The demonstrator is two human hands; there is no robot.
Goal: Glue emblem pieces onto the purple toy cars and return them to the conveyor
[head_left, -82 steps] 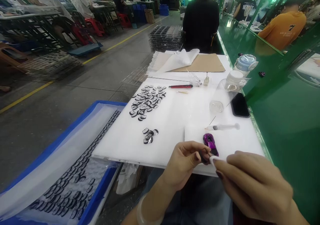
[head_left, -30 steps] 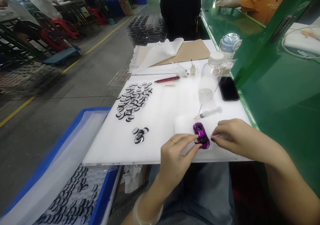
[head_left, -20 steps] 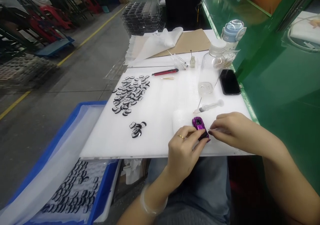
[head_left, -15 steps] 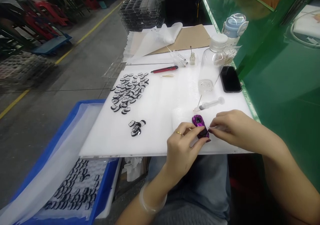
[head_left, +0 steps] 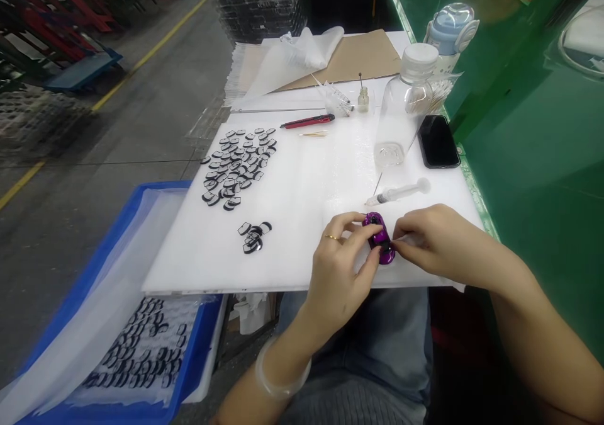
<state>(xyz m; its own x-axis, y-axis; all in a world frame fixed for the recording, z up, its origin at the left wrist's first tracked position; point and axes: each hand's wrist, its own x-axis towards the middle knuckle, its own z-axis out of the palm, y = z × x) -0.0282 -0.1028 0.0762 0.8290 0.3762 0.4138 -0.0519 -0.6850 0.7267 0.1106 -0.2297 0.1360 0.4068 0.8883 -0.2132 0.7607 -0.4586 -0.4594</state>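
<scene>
A small metallic-purple toy car (head_left: pixel 379 238) is held between both hands at the near part of the white foam-covered worktop (head_left: pixel 302 211). The left hand (head_left: pixel 340 267) is closed on it from the left, with thumb and forefinger pinched on the car's body. The right hand (head_left: pixel 431 243) is set against the car's right flank, its fingers (head_left: pixel 400 239) bunched together and their tips pressed to the body. Whether anything else is pinched there cannot be told.

Just beyond the car a clear plastic syringe (head_left: pixel 400 191) is laid on the foam. Farther back a clear plastic bottle with a white cap (head_left: pixel 401 116) is stood upright, and a black smartphone (head_left: pixel 438 141) is laid flat just to its right. On the left of the foam a heap of small black-and-white curved parts (head_left: pixel 238 164) is spread out, and a small cluster of the same parts (head_left: pixel 253 236) is seen nearer the left hand. A red-and-black utility knife (head_left: pixel 306 121) is laid behind the heap. Below the worktop's left edge a blue plastic crate (head_left: pixel 155 186) is placed — more such parts are seen inside it.
</scene>
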